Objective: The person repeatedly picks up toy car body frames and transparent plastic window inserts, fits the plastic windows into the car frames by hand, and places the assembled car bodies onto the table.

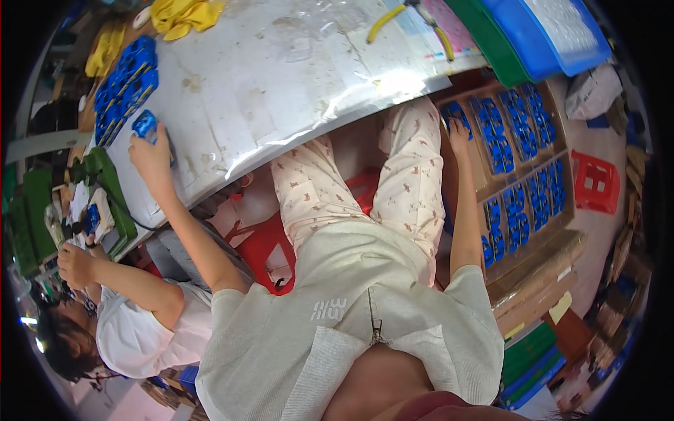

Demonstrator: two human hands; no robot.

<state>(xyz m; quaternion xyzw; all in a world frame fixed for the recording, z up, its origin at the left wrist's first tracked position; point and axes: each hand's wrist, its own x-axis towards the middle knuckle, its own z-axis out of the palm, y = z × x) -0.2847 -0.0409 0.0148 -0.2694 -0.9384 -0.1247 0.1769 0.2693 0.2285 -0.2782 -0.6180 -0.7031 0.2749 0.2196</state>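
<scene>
On the left part of the white worktable, my left hand grips a small glossy blue part, fingers closed round it. Just beyond it stand rows of similar blue parts, side by side. My right hand reaches down past the table's right edge into an open cardboard box. Its fingers are closed at a blue part in the box's near-left corner, partly hiding it. More blue parts lie in clear trays in rows there.
The table bears yellow-handled pliers and a yellow cloth. Green and blue bins stand at its right end. A red stool is beyond the box. At left, a co-worker sits by a green machine.
</scene>
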